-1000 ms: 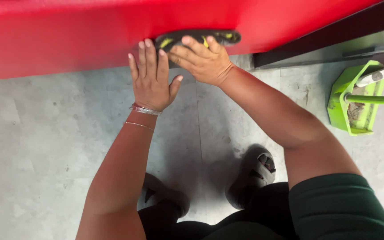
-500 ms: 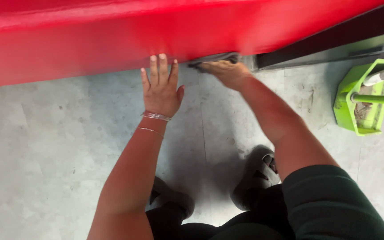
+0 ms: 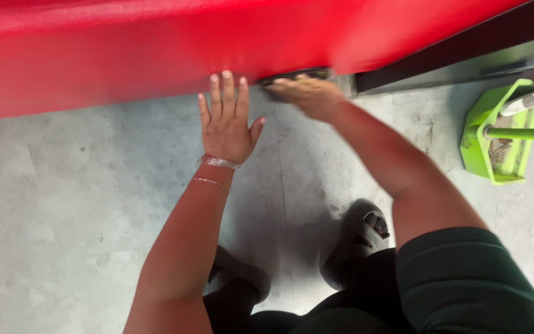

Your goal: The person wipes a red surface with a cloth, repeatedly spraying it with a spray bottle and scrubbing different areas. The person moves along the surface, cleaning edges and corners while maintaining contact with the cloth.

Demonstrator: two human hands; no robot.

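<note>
1. At the lower edge of the red panel (image 3: 156, 55), a dark pad with a yellowish trim (image 3: 295, 75) sits pressed against the underside of the painted surface; only a thin strip of it shows, and it is blurred.
2. The right hand (image 3: 307, 96) lies over that pad, fingers curled onto it and gripping it; the knuckles face the camera and the fingertips are hidden under the panel's edge.
3. The left hand (image 3: 227, 120) is just beside the right one, spread flat and wide with fingers pointing up, holding nothing. Its fingertips touch the panel's lower edge, while the palm is over the floor.
4. Two thin bracelets (image 3: 216, 170) circle the left wrist, one at the wrist and one slightly further down the forearm.
5. The concrete floor (image 3: 63, 216) below is grey and mottled, with a seam running down between the arms.
6. Two dark shoes show at the bottom, the right shoe (image 3: 360, 238) clearer, with a light patch on its top; the left shoe (image 3: 239, 281) is partly hidden by the forearm.
7. Well apart to the right, a lime-green dustpan (image 3: 495, 142) stands on the floor with some debris in it, a green handle (image 3: 529, 133) reaching off the frame.
8. A dark strip (image 3: 465, 49) runs under the panel at upper right.
</note>
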